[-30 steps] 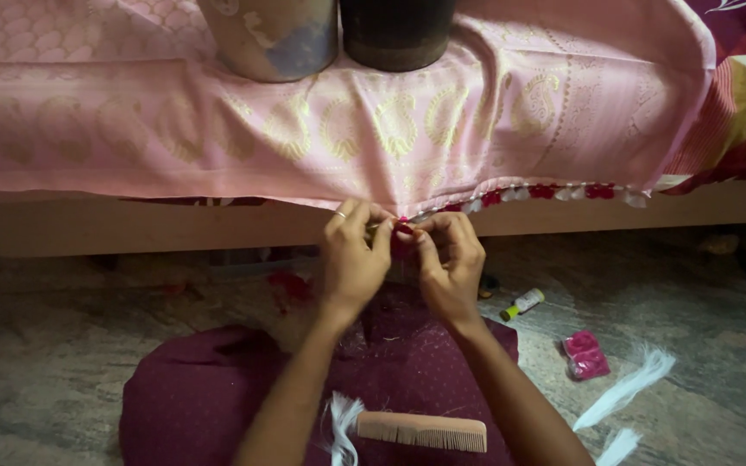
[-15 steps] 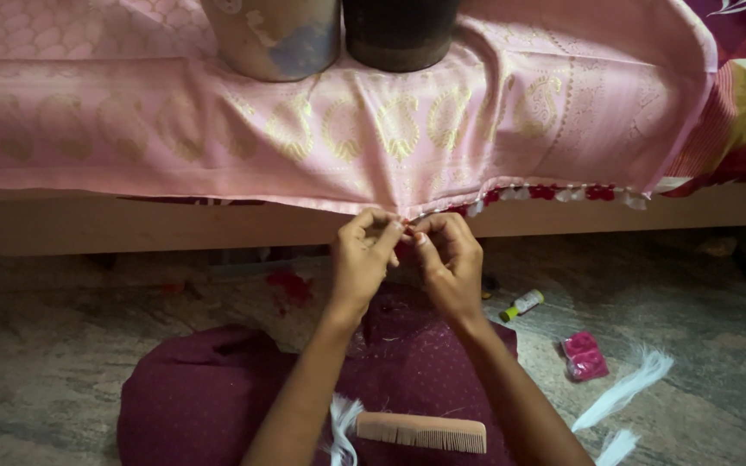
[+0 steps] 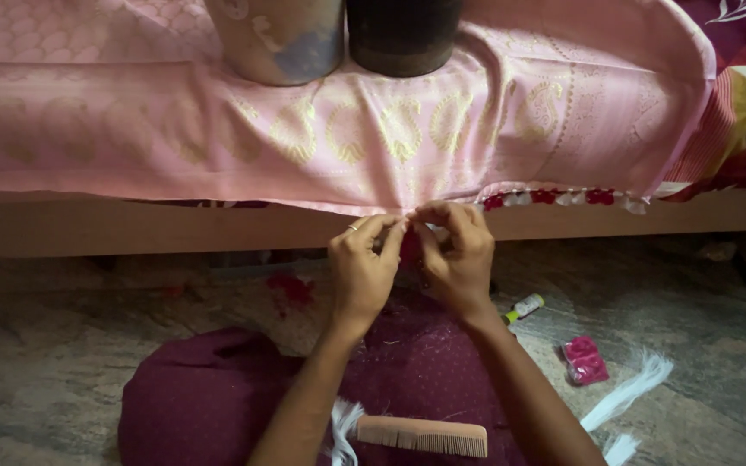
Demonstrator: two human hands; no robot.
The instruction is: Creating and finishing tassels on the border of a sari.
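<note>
Both her left hand (image 3: 363, 267) and right hand (image 3: 458, 259) are pinched shut on the pink cloth's hem (image 3: 407, 210), hanging off the bed edge beside red-and-white tassels (image 3: 554, 198).

Two pots, one pale (image 3: 274, 39) and one dark (image 3: 403, 34), are cut off by the top edge; only their lower parts show. The pink cloth (image 3: 373, 129) runs out of frame at left. Left hand (image 3: 363, 272) and right hand (image 3: 455, 259) meet at the cloth's hem and cover a small red piece (image 3: 410, 246); what it is cannot be told. The fingertips are hidden against one another. The comb (image 3: 425, 436) partly hides white threads (image 3: 343, 427). Both forearms leave the bottom edge. The space under the bed is too dark to read.
</note>
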